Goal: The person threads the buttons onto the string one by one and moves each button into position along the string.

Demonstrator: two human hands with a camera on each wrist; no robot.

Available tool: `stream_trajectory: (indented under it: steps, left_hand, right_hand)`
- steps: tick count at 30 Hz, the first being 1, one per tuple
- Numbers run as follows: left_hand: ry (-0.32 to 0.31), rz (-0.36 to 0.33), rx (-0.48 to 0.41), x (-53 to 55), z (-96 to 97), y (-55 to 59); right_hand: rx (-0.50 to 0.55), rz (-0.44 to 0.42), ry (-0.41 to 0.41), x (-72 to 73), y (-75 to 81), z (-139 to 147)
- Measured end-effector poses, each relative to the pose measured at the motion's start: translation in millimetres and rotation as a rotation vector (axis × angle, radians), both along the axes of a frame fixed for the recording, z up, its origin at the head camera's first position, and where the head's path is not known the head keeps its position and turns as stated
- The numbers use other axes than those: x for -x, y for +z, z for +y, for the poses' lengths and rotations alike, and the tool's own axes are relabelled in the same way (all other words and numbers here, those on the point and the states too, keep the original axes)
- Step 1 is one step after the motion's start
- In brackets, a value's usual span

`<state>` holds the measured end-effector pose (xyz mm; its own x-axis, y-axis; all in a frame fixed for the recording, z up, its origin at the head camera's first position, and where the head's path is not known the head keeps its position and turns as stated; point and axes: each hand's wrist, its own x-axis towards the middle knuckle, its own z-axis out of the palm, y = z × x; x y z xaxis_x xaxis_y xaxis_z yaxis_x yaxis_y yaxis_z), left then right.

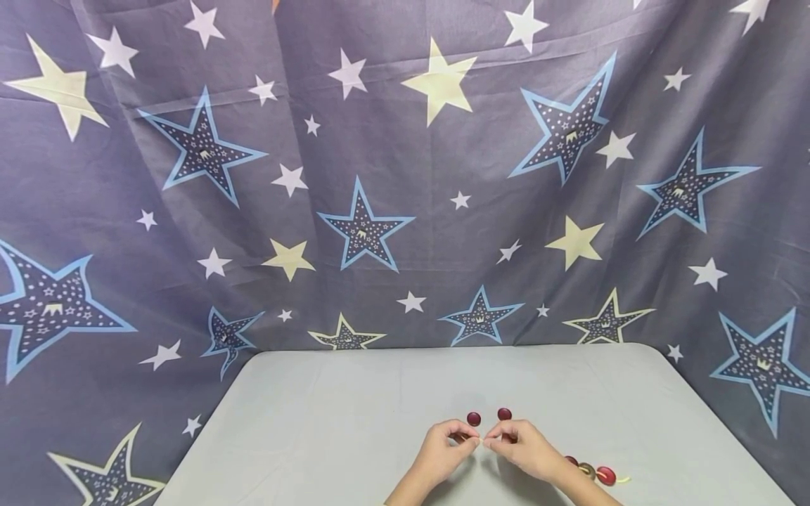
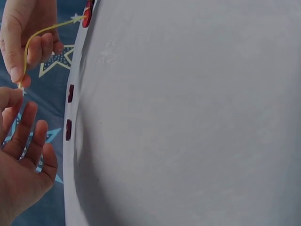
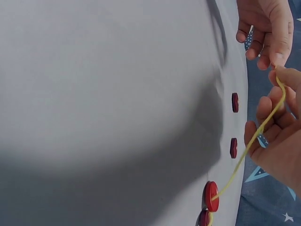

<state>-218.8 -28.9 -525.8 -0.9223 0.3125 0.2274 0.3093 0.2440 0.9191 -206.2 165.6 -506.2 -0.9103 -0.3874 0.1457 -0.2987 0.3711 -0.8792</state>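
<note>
A thin yellow string runs from a red button up to my two hands, whose fingertips meet at its end. My right hand pinches the string just short of the tip between thumb and index finger. Opposite it, my left hand pinches the very tip, its other fingers spread loosely in the left wrist view. The red button, a brownish button and a dark red button sit threaded in a row beside my right forearm.
Two loose dark red buttons, a left one and a right one, lie just beyond my hands. They rest on a table with a pale grey cover. A star-patterned cloth hangs behind the table and along its sides.
</note>
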Motion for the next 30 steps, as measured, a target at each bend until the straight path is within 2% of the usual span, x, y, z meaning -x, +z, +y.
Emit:
stream_trajectory:
  steps: [5, 8, 10, 15, 19, 25, 30]
  left_hand:
    - [-0.004, 0.055, -0.004, 1.1, -0.1, -0.4]
    - [0.022, 0.054, 0.001, 3.4, -0.5, -0.3]
    - [0.052, 0.059, 0.022, 6.2, -0.7, -1.5]
    - [0.163, 0.079, 0.156, 14.6, 1.3, -3.7]
    - [0.221, 0.089, 0.272, 19.3, 4.9, -1.5]
    - [0.263, 0.139, 0.405, 26.5, 11.9, -4.6]
    - [0.284, 0.195, 0.482, 30.7, 19.1, -7.8]
  right_hand:
    - [0.015, 0.029, -0.023, 0.5, -1.2, 2]
    - [0.008, 0.045, -0.049, 0.9, -2.1, 2]
    - [0.008, 0.053, -0.056, -4.2, 7.7, 0]
    - [0.015, 0.054, -0.048, -16.8, 33.6, -3]
    - [0.017, 0.061, -0.051, -16.8, 35.0, -2]
    - [0.026, 0.048, -0.061, -17.6, 35.9, -2]
    - [-0.007, 0.040, -0.074, -8.3, 19.6, 1]
